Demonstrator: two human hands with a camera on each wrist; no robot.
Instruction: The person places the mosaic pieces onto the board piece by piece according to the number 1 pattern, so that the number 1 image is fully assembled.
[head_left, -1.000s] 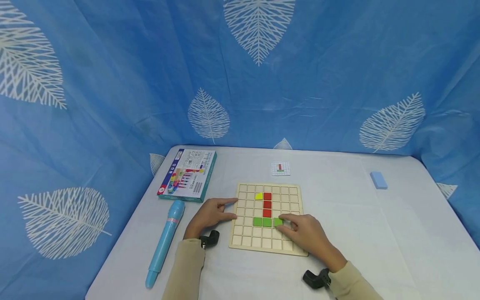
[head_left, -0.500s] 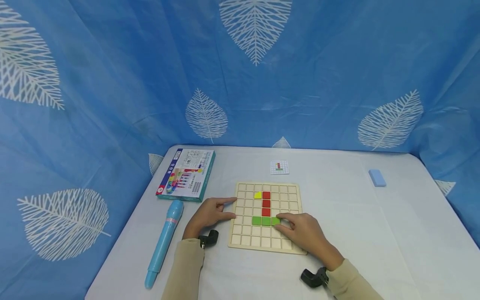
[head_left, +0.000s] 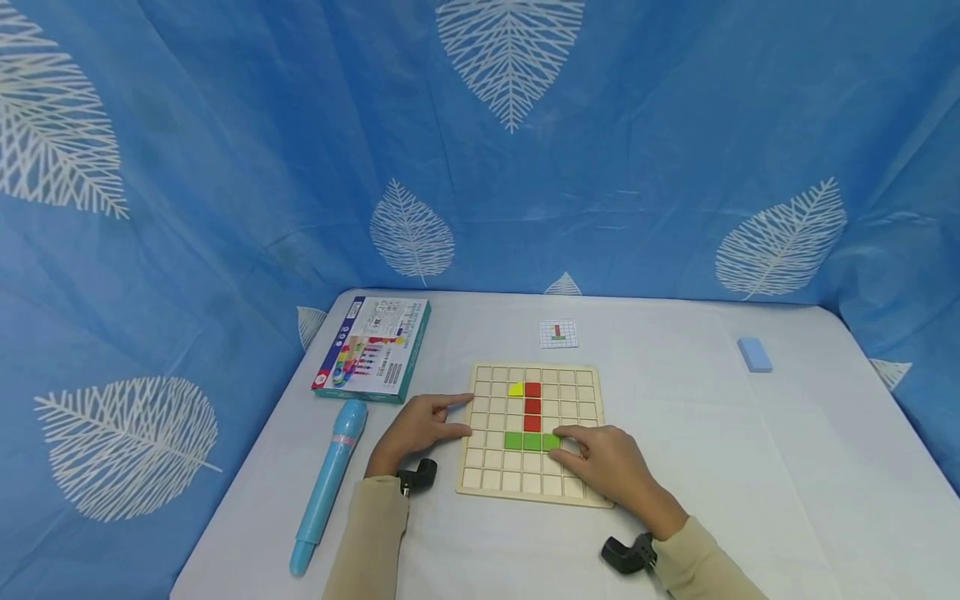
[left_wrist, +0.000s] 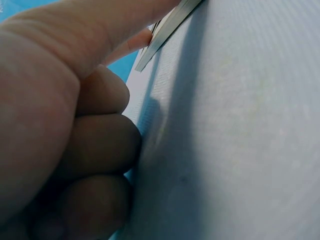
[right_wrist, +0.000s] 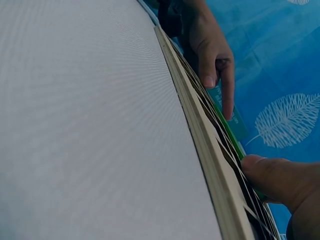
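Observation:
In the head view, a wooden grid board [head_left: 492, 480] lies on the white table. My right hand [head_left: 617, 467] pinches a green square tile [head_left: 551, 442] between thumb and forefinger, in line with two other green tiles [head_left: 522, 441]. Above them runs a column of red tiles [head_left: 532, 407], with a yellow piece [head_left: 516, 390] beside the top one. The straight thumb and forefinger of my left hand [head_left: 416, 427] touch the board's left edge. Its other fingers [left_wrist: 100, 145] are folded in the left wrist view. In the right wrist view, my right thumb [right_wrist: 265, 172] presses at the green tile.
A small pattern card [head_left: 558, 334] lies behind the board. At the left are a printed box [head_left: 375, 354] and a long light-blue stick [head_left: 327, 492]. A light-blue block [head_left: 754, 355] sits far right. Blue leaf-patterned cloth [head_left: 637, 167] hangs behind the table.
The green tile in my right hand has shifted slightly left, now flush in the cell beside the other green tiles. The left hand stays at the board's edge.

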